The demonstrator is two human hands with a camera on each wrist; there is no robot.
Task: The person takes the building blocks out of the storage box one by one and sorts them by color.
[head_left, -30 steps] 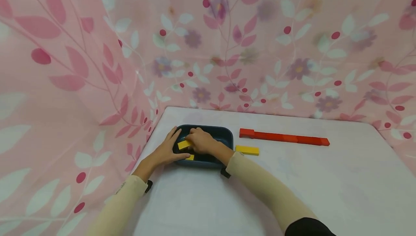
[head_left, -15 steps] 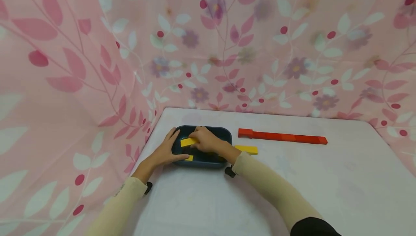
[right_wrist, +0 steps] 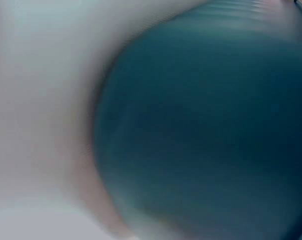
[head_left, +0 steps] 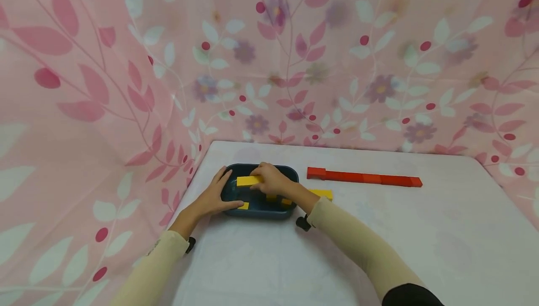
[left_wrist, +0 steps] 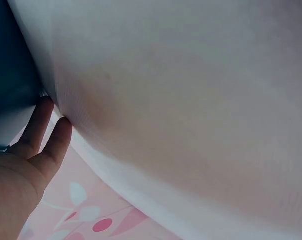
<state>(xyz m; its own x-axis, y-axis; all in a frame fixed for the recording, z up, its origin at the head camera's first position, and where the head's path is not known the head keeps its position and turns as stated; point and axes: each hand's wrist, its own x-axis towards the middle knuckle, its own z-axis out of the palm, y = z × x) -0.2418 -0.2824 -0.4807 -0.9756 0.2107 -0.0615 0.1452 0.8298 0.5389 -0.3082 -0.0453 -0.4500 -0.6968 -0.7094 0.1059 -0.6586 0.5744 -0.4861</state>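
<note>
A dark blue rectangular tray (head_left: 229,193) with rounded corners stands on the white-covered table. My left hand (head_left: 210,197) holds its left end, the thumb across the near rim and the fingers spread along the outer side. My right hand (head_left: 271,180) pinches a long yellow block (head_left: 245,181) above the tray. Another yellow block (head_left: 244,206) shows by the left thumb, and more yellow pieces (head_left: 287,201) lie under the right hand, partly hidden. In the left wrist view, left fingers (left_wrist: 55,142) touch beside the tray wall. Blur fills the right wrist view, mostly the tray (right_wrist: 201,120).
Right of the tray lies a loose yellow block (head_left: 323,194), partly behind the right wrist. Farther back, a row of red blocks (head_left: 358,177) runs to the right. Pink floral cloth (head_left: 269,62) hangs behind and at the left of the table (head_left: 400,231).
My right hand has shifted slightly right with the yellow block, which has turned level and shows more of its length. Yellow pieces beneath that hand have come into sight. My left hand stays put.
</note>
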